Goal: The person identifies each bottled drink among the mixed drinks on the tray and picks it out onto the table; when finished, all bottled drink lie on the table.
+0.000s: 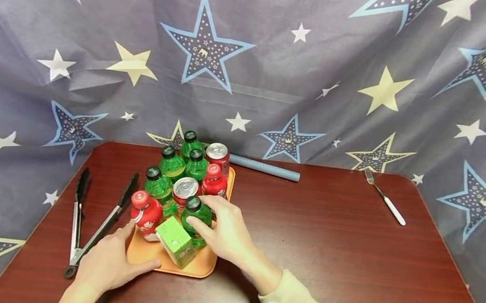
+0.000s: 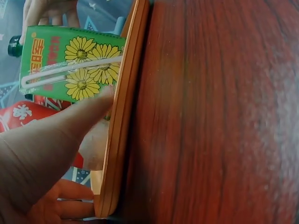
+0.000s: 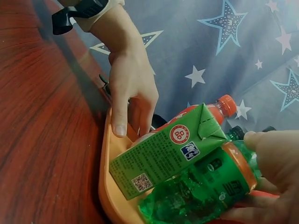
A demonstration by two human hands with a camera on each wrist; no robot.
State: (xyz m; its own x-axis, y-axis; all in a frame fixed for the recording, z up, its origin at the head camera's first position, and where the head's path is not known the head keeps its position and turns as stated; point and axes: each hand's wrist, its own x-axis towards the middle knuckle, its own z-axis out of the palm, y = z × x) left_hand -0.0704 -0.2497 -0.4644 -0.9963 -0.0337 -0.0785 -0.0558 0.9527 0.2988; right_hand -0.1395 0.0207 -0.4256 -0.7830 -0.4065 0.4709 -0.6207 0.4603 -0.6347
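My right hand (image 1: 231,231) grips a green plastic bottle (image 3: 201,191) with a black cap near its top, thumb on one side and fingers on the other. The bottle stands on an orange tray (image 1: 151,258), beside a green drink carton (image 1: 176,238) that leans at a tilt. At the tray's front left corner, my left hand (image 1: 106,259) touches the rim. Its thumb (image 2: 88,112) lies extended along the front edge, and its fingers reach the left side. A red bottle (image 1: 146,213) stands close to those fingers.
Several green bottles (image 1: 172,163), red cans (image 1: 185,190) and another red bottle (image 1: 215,181) crowd the tray. Metal tongs (image 1: 101,230) lie spread at the left. Behind the tray is a blue rod (image 1: 264,168); a white-handled fork (image 1: 386,199) lies far right. A starred curtain (image 1: 257,59) borders the table.
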